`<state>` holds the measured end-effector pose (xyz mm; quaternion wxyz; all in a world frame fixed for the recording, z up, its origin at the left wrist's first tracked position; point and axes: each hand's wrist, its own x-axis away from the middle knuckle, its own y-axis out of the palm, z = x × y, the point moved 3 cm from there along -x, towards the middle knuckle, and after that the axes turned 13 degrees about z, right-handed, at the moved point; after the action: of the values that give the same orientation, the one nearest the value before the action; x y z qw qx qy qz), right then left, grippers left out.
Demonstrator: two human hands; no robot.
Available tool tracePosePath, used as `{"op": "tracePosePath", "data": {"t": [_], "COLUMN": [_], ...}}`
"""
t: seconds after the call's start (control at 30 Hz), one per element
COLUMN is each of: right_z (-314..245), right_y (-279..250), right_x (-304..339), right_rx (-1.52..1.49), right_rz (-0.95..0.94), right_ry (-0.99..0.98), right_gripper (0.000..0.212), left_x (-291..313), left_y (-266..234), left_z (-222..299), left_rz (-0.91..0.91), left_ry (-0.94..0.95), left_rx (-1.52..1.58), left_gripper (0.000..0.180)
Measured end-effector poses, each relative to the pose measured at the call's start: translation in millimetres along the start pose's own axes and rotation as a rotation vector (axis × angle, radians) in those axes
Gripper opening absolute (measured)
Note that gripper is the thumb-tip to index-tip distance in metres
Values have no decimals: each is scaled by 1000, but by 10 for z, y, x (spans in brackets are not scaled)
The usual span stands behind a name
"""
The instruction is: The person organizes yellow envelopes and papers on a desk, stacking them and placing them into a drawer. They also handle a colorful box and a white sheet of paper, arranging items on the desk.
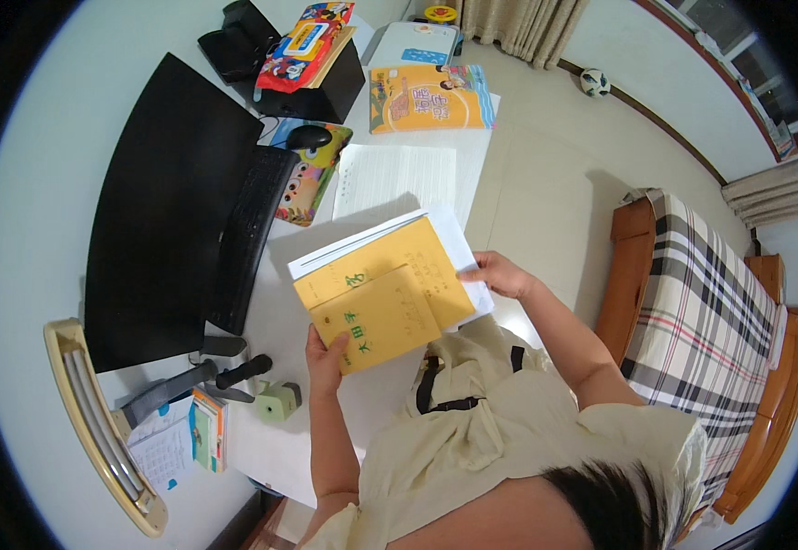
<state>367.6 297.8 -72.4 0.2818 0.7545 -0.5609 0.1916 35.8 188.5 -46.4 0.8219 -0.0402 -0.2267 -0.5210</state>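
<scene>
Between my two hands, above the white desk, is a stack of papers and exercise books. On top lies a small yellow exercise book [385, 321], over a larger yellow exercise book [399, 252]. White papers [459, 247] stick out beneath them at the far and right edges. My left hand [326, 362] is closed on the near left corner, thumb on the small book. My right hand [502, 275] pinches the right edge, with its thumb on top. The fingers under the stack are hidden.
A white sheet [399, 174] and an orange book [431, 98] lie beyond the stack. Leftward are a keyboard [250, 238], a mouse [309, 137], a monitor [160, 220] and a desk lamp [105, 426]. A green pencil sharpener [277, 403] stands near my left forearm. A bed [692, 339] is at right.
</scene>
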Motion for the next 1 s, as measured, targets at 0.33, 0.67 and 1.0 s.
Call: {"op": "tracePosePath", "data": {"t": [0.33, 0.67, 1.0], "right_z": [-1226, -1530, -1737], "right_y": [-1568, -1773, -1511], "right_x": [-1839, -2468, -1556], "right_rx": [222, 352, -288], "right_rz": [933, 945, 449], "right_ry": [-217, -46, -291], "right_gripper": [50, 34, 12], "left_x": [22, 56, -182], "left_y": [385, 501, 426], "left_z": [344, 246, 309], "left_rz": [235, 432, 323], "left_ry": [71, 81, 61], "left_rx": [305, 563, 557], "left_gripper": [48, 49, 50]}}
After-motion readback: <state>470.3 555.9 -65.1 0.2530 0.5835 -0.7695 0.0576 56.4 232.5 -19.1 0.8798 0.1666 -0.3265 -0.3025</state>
